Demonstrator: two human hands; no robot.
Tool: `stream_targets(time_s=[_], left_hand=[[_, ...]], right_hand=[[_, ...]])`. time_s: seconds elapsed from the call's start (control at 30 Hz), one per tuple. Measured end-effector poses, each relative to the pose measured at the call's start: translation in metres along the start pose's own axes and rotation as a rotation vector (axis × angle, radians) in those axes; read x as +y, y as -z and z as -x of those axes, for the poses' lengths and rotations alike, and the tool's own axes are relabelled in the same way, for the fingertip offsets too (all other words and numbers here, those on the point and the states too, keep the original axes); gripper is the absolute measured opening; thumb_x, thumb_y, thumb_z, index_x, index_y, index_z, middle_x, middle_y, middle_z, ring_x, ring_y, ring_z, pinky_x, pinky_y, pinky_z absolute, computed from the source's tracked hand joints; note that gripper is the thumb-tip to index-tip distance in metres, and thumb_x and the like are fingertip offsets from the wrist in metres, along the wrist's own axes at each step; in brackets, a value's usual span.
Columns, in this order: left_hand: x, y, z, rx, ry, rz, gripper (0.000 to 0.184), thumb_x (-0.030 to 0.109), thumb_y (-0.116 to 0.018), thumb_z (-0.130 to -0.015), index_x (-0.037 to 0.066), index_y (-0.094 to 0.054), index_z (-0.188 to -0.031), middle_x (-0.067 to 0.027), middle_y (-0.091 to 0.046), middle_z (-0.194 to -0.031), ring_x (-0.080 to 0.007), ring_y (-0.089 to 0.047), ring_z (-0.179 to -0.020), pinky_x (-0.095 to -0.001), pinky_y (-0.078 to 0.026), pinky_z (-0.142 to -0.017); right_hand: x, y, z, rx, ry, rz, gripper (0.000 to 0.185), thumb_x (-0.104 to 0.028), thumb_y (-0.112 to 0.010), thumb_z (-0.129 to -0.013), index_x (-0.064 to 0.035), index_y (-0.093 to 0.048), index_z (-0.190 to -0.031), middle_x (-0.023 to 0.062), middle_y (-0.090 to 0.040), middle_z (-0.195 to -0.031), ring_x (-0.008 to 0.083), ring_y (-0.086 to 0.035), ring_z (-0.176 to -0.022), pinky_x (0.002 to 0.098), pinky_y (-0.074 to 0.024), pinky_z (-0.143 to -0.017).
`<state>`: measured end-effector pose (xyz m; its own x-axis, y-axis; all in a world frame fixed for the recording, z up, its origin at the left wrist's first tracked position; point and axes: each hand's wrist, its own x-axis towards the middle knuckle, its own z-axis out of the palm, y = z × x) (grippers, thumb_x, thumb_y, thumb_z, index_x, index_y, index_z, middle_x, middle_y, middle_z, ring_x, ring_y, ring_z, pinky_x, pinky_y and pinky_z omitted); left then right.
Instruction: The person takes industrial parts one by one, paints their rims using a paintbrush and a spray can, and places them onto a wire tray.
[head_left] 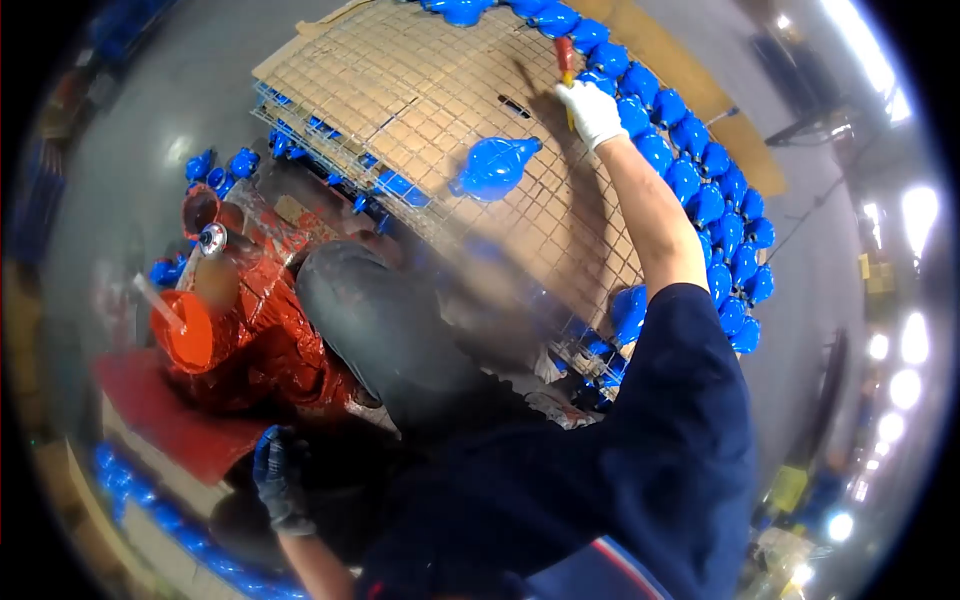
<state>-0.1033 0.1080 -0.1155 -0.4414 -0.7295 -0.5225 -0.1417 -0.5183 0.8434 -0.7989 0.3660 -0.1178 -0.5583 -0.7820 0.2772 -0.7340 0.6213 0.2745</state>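
Observation:
My right hand (594,112), in a white glove, is closed around the yellow handle of a paintbrush (565,62) with red-coated bristles. It reaches over the far right part of a wire mesh rack (400,80) lined with cardboard, beside rows of glossy blue painted castings (655,152). A single blue casting (495,168) lies on its side nearer the rack's middle. Low on the left, my left hand (282,485) wears a grey glove with blue-stained fingers. Those fingers are loosely bent and apart, with nothing visible in them, away from the rack.
A bucket of orange-red paint (190,345) with a pale stick in it stands left of my legs, against red-smeared sheeting (285,330). More blue castings (222,172) sit on the floor beyond. Another blue row (170,520) runs along the lower left.

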Motion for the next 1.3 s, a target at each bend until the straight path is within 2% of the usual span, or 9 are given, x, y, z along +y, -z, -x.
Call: stream_targets(time_s=[0.1, 0.27, 0.43, 0.53, 0.63, 0.77, 0.93, 1.13, 1.3], left_hand=[[0.012, -0.011, -0.001, -0.001, -0.020, -0.039, 0.035, 0.027, -0.066, -0.098, 0.010, -0.063, -0.128, -0.0038, -0.070, -0.116, -0.0175, -0.067, -0.094, -0.0312, -0.054, -0.081], [0.038, -0.053, -0.016, -0.138, -0.205, -0.073, 0.033, 0.024, -0.061, -0.100, 0.008, -0.062, -0.129, -0.0078, -0.068, -0.117, -0.0183, -0.068, -0.096, -0.0314, -0.055, -0.083], [0.053, -0.108, -0.031, -0.441, -0.446, -0.001, 0.040, 0.020, -0.051, -0.104, 0.003, -0.050, -0.141, -0.0153, -0.062, -0.131, -0.0242, -0.070, -0.102, -0.0354, -0.058, -0.085], [0.073, -0.137, -0.019, -0.561, -0.310, 0.244, 0.068, 0.042, -0.052, -0.103, 0.008, -0.027, -0.156, -0.0159, -0.037, -0.155, -0.0311, -0.055, -0.125, -0.0454, -0.050, -0.098], [0.058, -0.137, -0.006, -0.546, -0.627, 0.535, 0.074, 0.050, -0.057, -0.098, 0.014, -0.026, -0.156, -0.0126, -0.038, -0.154, -0.0305, -0.048, -0.133, -0.0457, -0.048, -0.101], [0.040, -0.077, 0.015, -0.269, -0.779, 0.555, 0.057, 0.046, -0.055, -0.098, 0.013, -0.045, -0.144, -0.0145, -0.047, -0.147, -0.0339, -0.044, -0.137, -0.0495, -0.042, -0.112], [0.019, -0.024, 0.023, -0.459, -0.547, 1.386, 0.059, 0.042, -0.057, -0.096, 0.011, -0.046, -0.144, -0.0201, -0.047, -0.146, -0.0407, -0.042, -0.137, -0.0571, -0.039, -0.112], [0.016, 0.026, 0.044, -0.384, -0.565, 0.922, 0.081, 0.034, -0.068, -0.090, 0.004, -0.027, -0.153, -0.0248, -0.045, -0.147, -0.0436, -0.051, -0.130, -0.0567, -0.052, -0.101], [0.004, 0.026, 0.042, -0.115, -0.610, 0.511, 0.092, 0.036, -0.082, -0.078, 0.006, -0.032, -0.150, -0.0152, -0.056, -0.132, -0.0308, -0.063, -0.110, -0.0417, -0.056, -0.089]], right_hand=[[-0.002, 0.030, -0.026, 0.313, -0.173, -0.332, 0.012, -0.011, -0.058, -0.088, -0.0118, -0.063, -0.098, 0.0162, -0.067, -0.087, 0.0362, -0.067, -0.085, 0.0437, -0.0519, -0.071], [-0.083, 0.135, -0.051, 0.681, -0.003, -1.097, 0.025, 0.000, -0.078, -0.082, -0.0053, -0.055, -0.091, 0.0067, -0.070, -0.095, 0.0139, -0.063, -0.083, 0.0284, -0.0544, -0.073], [-0.231, 0.252, -0.036, 0.530, 0.074, -1.626, 0.028, 0.004, -0.076, -0.084, -0.0067, -0.050, -0.090, 0.0138, -0.068, -0.105, 0.0142, -0.063, -0.085, 0.0256, -0.0543, -0.068], [-0.327, 0.274, -0.012, 0.458, 0.110, -1.985, 0.033, 0.008, -0.074, -0.083, -0.0081, -0.046, -0.093, 0.0171, -0.066, -0.104, 0.0125, -0.063, -0.078, 0.0242, -0.0524, -0.060], [-0.413, 0.282, 0.042, 0.270, 0.224, -2.266, 0.035, 0.008, -0.072, -0.084, -0.0094, -0.044, -0.097, 0.0190, -0.064, -0.111, 0.0108, -0.059, -0.068, 0.0240, -0.0498, -0.059], [-0.482, 0.268, 0.124, 0.186, 0.444, -2.205, 0.039, 0.013, -0.073, -0.081, -0.0074, -0.047, -0.101, 0.0232, -0.063, -0.117, 0.0171, -0.066, -0.085, 0.0286, -0.0549, -0.074], [-0.490, 0.226, 0.147, -0.088, 0.734, -2.287, 0.035, 0.010, -0.070, -0.084, -0.0023, -0.056, -0.114, 0.0248, -0.067, -0.113, 0.0306, -0.067, -0.098, 0.0381, -0.0547, -0.085], [-0.486, 0.186, 0.095, -0.103, 0.223, -2.022, 0.046, -0.033, -0.042, -0.109, -0.0024, -0.047, -0.143, 0.0074, -0.061, -0.101, 0.0105, -0.052, -0.082, 0.0266, -0.0450, -0.075], [-0.476, 0.165, 0.068, -0.324, -0.025, -2.371, 0.055, -0.041, -0.051, -0.104, -0.0025, -0.047, -0.143, 0.0071, -0.058, -0.100, 0.0147, -0.052, -0.086, 0.0292, -0.0453, -0.075]])
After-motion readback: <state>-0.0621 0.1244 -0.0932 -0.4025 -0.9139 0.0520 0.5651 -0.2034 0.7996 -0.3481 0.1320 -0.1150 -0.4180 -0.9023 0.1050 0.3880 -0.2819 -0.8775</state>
